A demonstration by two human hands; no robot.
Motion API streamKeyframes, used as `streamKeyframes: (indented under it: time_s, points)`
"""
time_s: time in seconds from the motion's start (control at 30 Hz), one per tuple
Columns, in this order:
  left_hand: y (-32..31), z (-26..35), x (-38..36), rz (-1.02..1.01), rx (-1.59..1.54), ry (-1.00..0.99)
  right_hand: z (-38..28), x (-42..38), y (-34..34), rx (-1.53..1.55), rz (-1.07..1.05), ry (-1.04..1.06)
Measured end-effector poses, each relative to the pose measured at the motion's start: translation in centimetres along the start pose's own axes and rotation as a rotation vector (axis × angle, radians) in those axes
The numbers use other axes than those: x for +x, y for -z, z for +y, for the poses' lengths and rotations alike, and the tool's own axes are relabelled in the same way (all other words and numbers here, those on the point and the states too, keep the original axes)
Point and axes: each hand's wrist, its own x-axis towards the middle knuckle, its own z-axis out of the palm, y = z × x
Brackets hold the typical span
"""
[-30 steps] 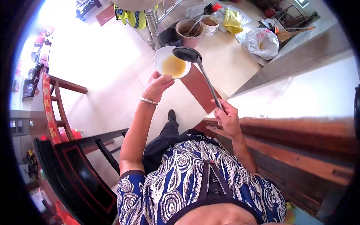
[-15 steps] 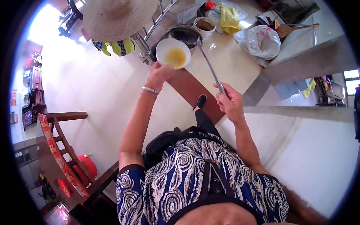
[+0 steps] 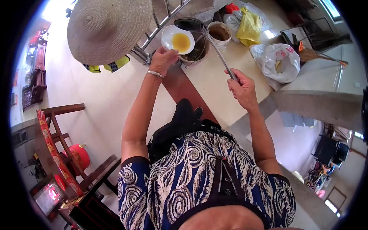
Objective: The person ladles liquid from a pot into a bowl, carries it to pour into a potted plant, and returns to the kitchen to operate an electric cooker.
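Note:
My left hand grips the near rim of a white bowl, which is tilted and has yellow liquid in its bottom. In my right hand is the metal handle of a long ladle. Its dark, rounded head lies just beyond the bowl, at the upper right. Below the bowl and ladle stands a bucket with dark contents, partly hidden by the bowl.
A straw hat sits at the upper left beside a metal rail. Another bucket holds brown matter, near a yellow bag and a white plastic bag. A wooden chair stands at left.
The ladle's head has come up beside the bowl, and my right hand has moved up and right. The view has shifted, and more of the bucket beneath the bowl now shows.

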Motion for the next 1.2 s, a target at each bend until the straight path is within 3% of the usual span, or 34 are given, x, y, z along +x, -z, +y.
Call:
streamKeyframes:
  time_s: [0.1, 0.4, 0.47, 0.5, 0.6, 0.97, 1.2]
  points:
    - [-0.4, 0.1, -0.2, 0.04, 0.057, -0.011, 0.2, 0.2, 0.2, -0.072, -0.003, 0.084]
    - [0.4, -1.2, 2.2, 0.122, 0.204, -0.077, 1.3, 0.9, 1.2, -0.074, -0.016, -0.029]
    - [0.7, -1.5, 4.4, 0.106, 0.438, -0.267, 1.7, 2.6, 1.3, -0.066, -0.021, -0.029]
    - [0.7, -1.9, 5.4, 0.111, 0.441, -0.259, 1.8, 3.6, 1.4, -0.061, -0.02, -0.022]
    - [0.5, -2.7, 7.0, 0.358, 0.892, -0.377, 2.5, 5.5, 1.8, -0.035, -0.033, -0.06]
    - [-2.9, -1.0, 6.1, 0.268, 1.2, -0.417, 5.2, 5.2, 4.6, -0.183, -0.013, -0.095]
    - [-2.9, -1.1, 7.3, 0.189, 1.171, -0.487, 6.3, 4.9, 5.4, -0.195, 0.007, -0.149]
